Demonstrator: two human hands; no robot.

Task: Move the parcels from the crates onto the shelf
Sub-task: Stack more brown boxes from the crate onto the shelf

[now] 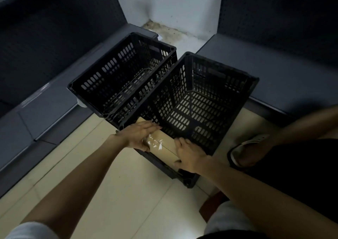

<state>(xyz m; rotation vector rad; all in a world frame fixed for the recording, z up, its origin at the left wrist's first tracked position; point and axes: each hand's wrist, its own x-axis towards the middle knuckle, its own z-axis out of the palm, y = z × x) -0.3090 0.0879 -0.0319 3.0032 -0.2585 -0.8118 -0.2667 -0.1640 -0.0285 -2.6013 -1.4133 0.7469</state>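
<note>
Two black slotted crates stand side by side on the floor. The left crate holds nothing visible. In the right crate a tan cardboard parcel with shiny tape lies against the near wall. My left hand grips the parcel's left end, fingers laid over its top. My right hand presses on its right end, thumb at the near side. The rest of the right crate's floor is bare. A dark grey shelf runs along the left, low to the floor.
A second dark shelf with a pegboard back stands on the right. A white wall corner with a stained floor patch lies behind the crates. My sandalled foot and knee are at the right, on beige tiles.
</note>
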